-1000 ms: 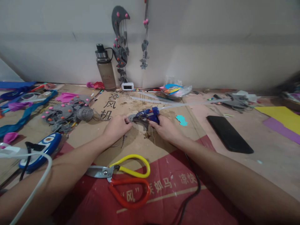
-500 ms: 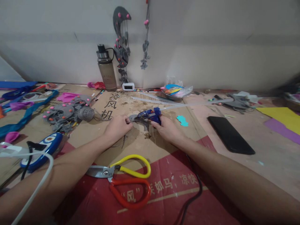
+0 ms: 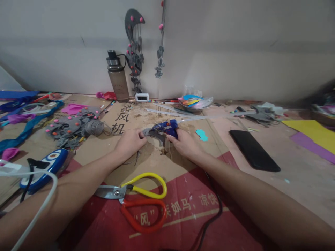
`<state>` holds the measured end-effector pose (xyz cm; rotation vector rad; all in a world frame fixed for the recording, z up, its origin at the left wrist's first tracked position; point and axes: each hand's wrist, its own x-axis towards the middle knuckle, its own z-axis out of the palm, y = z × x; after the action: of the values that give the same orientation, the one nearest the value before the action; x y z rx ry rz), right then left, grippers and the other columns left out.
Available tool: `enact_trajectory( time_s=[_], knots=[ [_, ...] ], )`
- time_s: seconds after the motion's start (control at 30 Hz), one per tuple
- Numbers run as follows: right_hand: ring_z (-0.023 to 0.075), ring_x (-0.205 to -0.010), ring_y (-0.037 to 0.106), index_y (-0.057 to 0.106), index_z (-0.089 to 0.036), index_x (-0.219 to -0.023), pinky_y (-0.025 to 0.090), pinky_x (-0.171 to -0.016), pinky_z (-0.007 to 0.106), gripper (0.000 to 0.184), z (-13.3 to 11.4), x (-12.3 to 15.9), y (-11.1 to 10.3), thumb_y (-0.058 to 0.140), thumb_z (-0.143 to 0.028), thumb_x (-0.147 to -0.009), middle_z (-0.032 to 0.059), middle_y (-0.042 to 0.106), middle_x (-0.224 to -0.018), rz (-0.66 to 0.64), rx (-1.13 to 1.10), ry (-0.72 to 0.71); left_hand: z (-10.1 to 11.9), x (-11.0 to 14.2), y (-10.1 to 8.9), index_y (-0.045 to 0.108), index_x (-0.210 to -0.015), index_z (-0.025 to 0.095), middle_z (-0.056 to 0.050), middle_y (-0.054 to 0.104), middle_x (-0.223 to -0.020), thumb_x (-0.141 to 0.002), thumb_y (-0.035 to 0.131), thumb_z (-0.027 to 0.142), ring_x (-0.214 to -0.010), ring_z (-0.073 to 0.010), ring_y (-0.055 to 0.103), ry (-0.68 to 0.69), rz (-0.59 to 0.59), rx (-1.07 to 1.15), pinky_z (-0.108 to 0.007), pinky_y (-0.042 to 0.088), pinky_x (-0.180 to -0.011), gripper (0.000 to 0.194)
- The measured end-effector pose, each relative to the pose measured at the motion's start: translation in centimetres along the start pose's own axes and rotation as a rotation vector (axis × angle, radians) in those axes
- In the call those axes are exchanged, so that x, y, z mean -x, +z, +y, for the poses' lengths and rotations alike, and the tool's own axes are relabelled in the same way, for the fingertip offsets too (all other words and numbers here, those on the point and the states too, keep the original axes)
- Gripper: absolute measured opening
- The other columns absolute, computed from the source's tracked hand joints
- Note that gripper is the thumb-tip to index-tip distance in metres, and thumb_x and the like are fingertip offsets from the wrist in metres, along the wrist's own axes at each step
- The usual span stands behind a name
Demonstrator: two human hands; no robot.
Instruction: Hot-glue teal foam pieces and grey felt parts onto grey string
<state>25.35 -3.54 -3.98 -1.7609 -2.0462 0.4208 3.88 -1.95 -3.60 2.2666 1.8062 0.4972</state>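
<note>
My right hand (image 3: 185, 142) grips a blue hot glue gun (image 3: 170, 128), its nozzle pointing left and a long clear glue stick (image 3: 209, 116) sticking out of its back. Under the nozzle lies a dark grey crescent of felt (image 3: 158, 138). My left hand (image 3: 131, 142) pinches the left end of this felt piece, and grey yarn trails below the fingers. Nearer to me rest scissors (image 3: 131, 195) with one yellow and one red handle, blades to the left. The glue gun's tip partly covers the felt.
Left are a ball of grey yarn (image 3: 94, 128), felt pieces with pompoms (image 3: 70, 125) and a blue-white power strip (image 3: 47, 170). A bottle (image 3: 117, 82) and small clock (image 3: 142, 97) stand behind. Right lie a turquoise cutout (image 3: 201, 135) and black phone (image 3: 253, 150). A black cord (image 3: 218, 209) crosses the cardboard.
The whole view has shifted slightly, so things sit a little further left. Both hands keep their holds, and the glue gun stays over the felt with hardly any movement.
</note>
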Motion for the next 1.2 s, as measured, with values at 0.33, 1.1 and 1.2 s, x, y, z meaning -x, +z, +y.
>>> enact_trajectory(
  time_s=[0.33,1.1,1.2],
  knots=[
    [0.0241,-0.093,0.06,0.057,-0.016,-0.1,0.041,-0.077,0.031,0.024,0.06,0.37,0.07,0.047,-0.034,-0.088,0.0119,0.067,-0.102,0.015,-0.029,-0.037,0.3,0.01,-0.2,0.066,-0.068,0.019,-0.004,0.067,-0.067,-0.07,0.053,0.03,-0.064,-0.0172,0.059,-0.014,-0.008,-0.014,-0.027,0.04,-0.061,0.017],
    [0.0235,-0.083,0.061,0.057,-0.015,-0.094,0.04,-0.073,0.031,0.024,0.23,0.35,-0.11,0.045,-0.034,-0.088,0.0119,0.067,-0.09,0.014,-0.018,-0.004,0.05,-0.02,-0.05,0.066,-0.067,0.019,-0.003,0.067,-0.066,-0.07,0.053,0.031,-0.063,-0.0174,0.058,0.003,-0.003,-0.009,-0.028,0.039,-0.06,0.018],
    [0.0227,-0.084,0.06,0.057,-0.015,-0.097,0.04,-0.074,0.031,0.024,0.44,0.27,-0.06,0.044,-0.034,-0.088,0.0114,0.067,-0.094,0.037,-0.074,-0.011,0.05,-0.01,-0.05,0.067,-0.069,0.019,-0.003,0.068,-0.068,-0.07,0.053,0.031,-0.064,-0.0175,0.059,-0.007,-0.003,-0.018,-0.027,0.04,-0.06,0.019]
  ],
)
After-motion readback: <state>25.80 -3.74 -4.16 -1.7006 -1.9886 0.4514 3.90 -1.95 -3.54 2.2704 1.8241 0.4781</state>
